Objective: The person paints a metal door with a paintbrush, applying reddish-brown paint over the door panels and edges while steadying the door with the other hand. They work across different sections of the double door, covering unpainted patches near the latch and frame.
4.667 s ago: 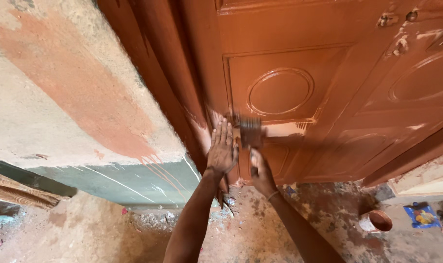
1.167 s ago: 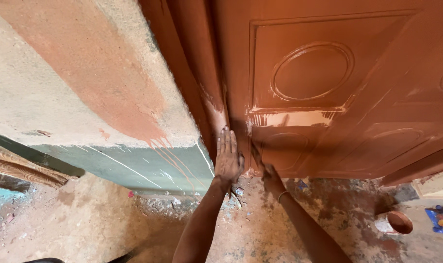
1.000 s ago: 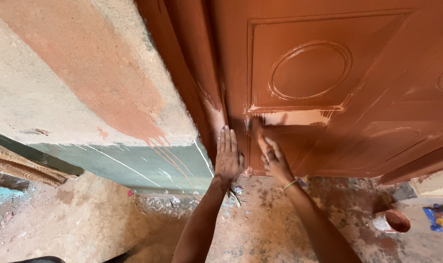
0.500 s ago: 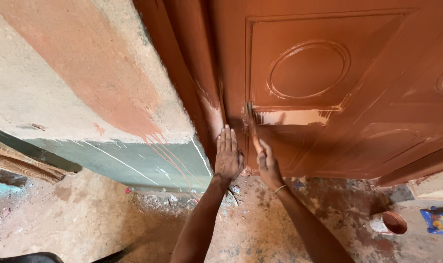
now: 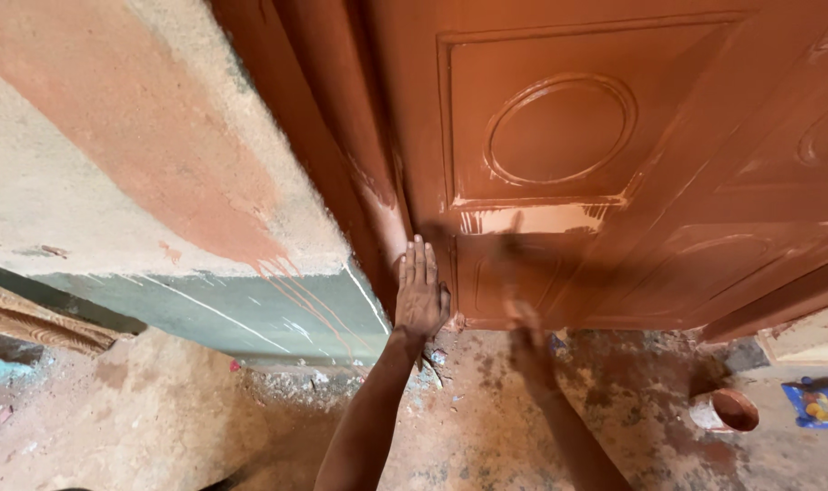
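A reddish-brown panelled door point(image 5: 559, 127) with a raised circle stands in front of me, wet with paint. My left hand point(image 5: 421, 293) lies flat and open against its lower left edge, fingers pointing up. My right hand point(image 5: 526, 318) is a motion-blurred smear low on the door, just right of the left hand. It holds a paintbrush point(image 5: 514, 255), itself only a dark blur under a pale, streaky strip point(image 5: 532, 219) below the circle panel.
A rough plaster wall point(image 5: 159, 164) with a red-brown paint smear and a green base band fills the left. A small paint tin point(image 5: 723, 411) and a blue packet point(image 5: 818, 402) sit on the dirty, paint-spattered floor at right. Carved wooden pieces point(image 5: 32, 323) lie at far left.
My right hand has swept down from the pale strip with the brush and is now blurred near the door's bottom. My left hand has stayed pressed on the door edge.
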